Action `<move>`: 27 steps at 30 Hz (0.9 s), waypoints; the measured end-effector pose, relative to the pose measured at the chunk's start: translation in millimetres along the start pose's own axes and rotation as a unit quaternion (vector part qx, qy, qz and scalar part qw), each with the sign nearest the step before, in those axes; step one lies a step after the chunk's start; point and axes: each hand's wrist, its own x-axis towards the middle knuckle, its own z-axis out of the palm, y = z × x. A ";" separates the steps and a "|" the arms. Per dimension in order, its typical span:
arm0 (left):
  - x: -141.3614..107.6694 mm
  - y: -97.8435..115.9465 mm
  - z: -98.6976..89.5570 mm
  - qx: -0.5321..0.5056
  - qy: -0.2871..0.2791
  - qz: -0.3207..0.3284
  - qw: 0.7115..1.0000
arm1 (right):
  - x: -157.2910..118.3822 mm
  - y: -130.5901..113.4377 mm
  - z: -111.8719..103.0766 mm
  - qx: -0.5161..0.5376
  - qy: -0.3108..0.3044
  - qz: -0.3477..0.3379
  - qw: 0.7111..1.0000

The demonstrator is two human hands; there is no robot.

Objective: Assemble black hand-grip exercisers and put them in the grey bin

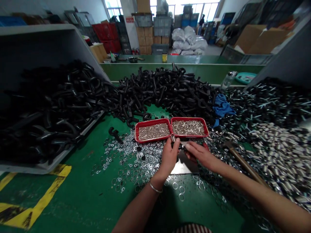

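Observation:
My left hand (169, 155) is closed round a small assembly with a silvery threaded or coiled part (173, 138) standing up at its fingertips. From the right, my right hand (198, 153) pinches the dark end (182, 147) of the same piece; its exact shape is hidden by my fingers. Both hands are over a metal plate (186, 166). Just beyond them sit two red trays, the left one (136, 132) holding tiny metal parts and the right one (207, 128) holding small pins. Loose washers (148, 160) lie to the left of my hands.
Black hooked parts (160, 90) are heaped behind the trays and in a tipped grey bin (91, 124) at left. At right are a hammer (245, 161), metal cylinders (279, 155), a blue cloth (222, 106) and a glass jar (228, 79). One black part (115, 134) lies left.

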 end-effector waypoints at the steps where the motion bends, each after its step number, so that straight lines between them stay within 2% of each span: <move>1: 1.0 0.4 -1.2 0.012 -0.001 0.009 1.000 | -1.0 -1.9 3.7 -0.020 0.007 -0.003 1.000; 3: 2.9 1.4 -4.3 0.035 -0.006 0.028 0.999 | -2.8 -4.3 9.6 -0.067 0.054 -0.033 0.996; 5: 3.9 2.8 -7.9 0.076 -0.007 0.069 0.995 | -3.1 -5.0 12.4 -0.020 0.062 -0.028 0.997; 6: 4.1 3.6 -9.8 0.104 -0.010 0.096 0.990 | -2.7 -4.9 12.6 0.026 0.042 -0.011 0.999; 8: 4.5 5.0 -13.4 0.152 -0.029 0.138 0.978 | -1.5 -4.1 11.2 0.130 -0.049 0.046 0.989; 10: 5.5 5.2 -16.2 0.167 -0.060 0.145 0.973 | -0.8 -3.1 8.9 0.208 -0.153 0.110 0.960; 12: 7.3 3.9 -17.7 0.154 -0.071 0.130 0.977 | -1.3 -1.7 7.0 0.239 -0.201 0.149 0.938; 13: 8.4 2.8 -17.9 0.147 -0.070 0.120 0.979 | -2.0 -0.7 6.2 0.228 -0.190 0.149 0.943; 14: 9.5 1.5 -17.8 0.141 -0.067 0.113 0.981 | -2.9 0.3 5.6 0.189 -0.155 0.131 0.961; 16: 10.9 -1.0 -17.2 0.132 -0.060 0.106 0.984 | -4.9 2.4 4.6 0.062 -0.057 0.064 0.994; 18: 11.1 -1.9 -16.7 0.129 -0.060 0.108 0.984 | -6.8 3.6 4.8 -0.061 0.035 -0.003 0.998; 20: 10.3 -0.6 -17.0 0.137 -0.061 0.122 0.981 | -7.9 4.1 6.9 -0.097 0.064 -0.030 0.993; 21: 9.8 0.8 -17.6 0.145 -0.067 0.131 0.978 | -7.9 4.3 8.7 -0.066 0.045 -0.021 0.997; 23: 9.2 4.0 -19.5 0.166 -0.092 0.146 0.971 | -7.2 6.0 13.2 0.072 -0.055 0.033 0.995; 25: 10.2 5.9 -21.8 0.189 -0.122 0.150 0.963 | -5.9 9.3 16.8 0.210 -0.175 0.103 0.956; 26: 11.2 5.9 -22.8 0.199 -0.132 0.148 0.960 | -5.2 11.3 17.7 0.241 -0.211 0.128 0.939; 27: 12.4 5.0 -23.5 0.208 -0.133 0.143 0.958 | -4.8 13.0 17.8 0.242 -0.218 0.140 0.935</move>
